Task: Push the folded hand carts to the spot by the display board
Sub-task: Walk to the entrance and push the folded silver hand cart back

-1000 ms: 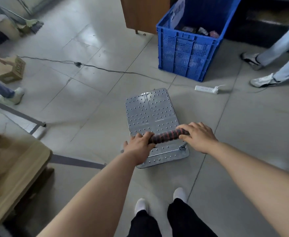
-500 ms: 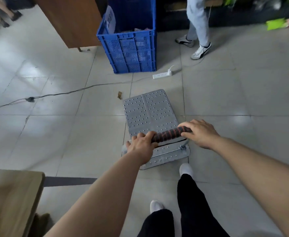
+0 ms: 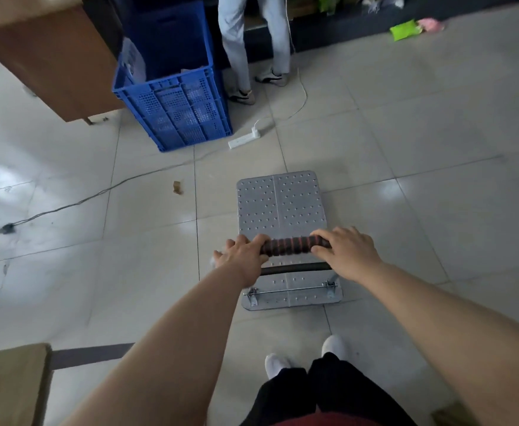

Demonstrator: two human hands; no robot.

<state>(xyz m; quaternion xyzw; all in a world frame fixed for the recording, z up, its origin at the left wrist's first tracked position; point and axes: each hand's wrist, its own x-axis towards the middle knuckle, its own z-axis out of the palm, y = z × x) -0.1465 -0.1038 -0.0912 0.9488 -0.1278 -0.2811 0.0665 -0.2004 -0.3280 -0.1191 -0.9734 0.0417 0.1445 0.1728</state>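
**Head view: cart in hand, display board not in sight**

Head camera looks down on the left hand (image 3: pixel 242 256) and right hand (image 3: pixel 346 253), each wrapped around an end of the cart's padded handle (image 3: pixel 290 245), which has red and black rings. Below the handle lies the grey studded deck of the hand cart (image 3: pixel 281 207), flat on the tiled floor (image 3: pixel 436 155) just ahead of the person's feet. Farther out stand a blue crate (image 3: pixel 175 115) and a white power strip (image 3: pixel 244 139) with its cord, and another person's legs (image 3: pixel 252 41) beyond. No display board appears, so the push seems under way but unfinished; the goal spot cannot be judged from here. Only one cart shows.
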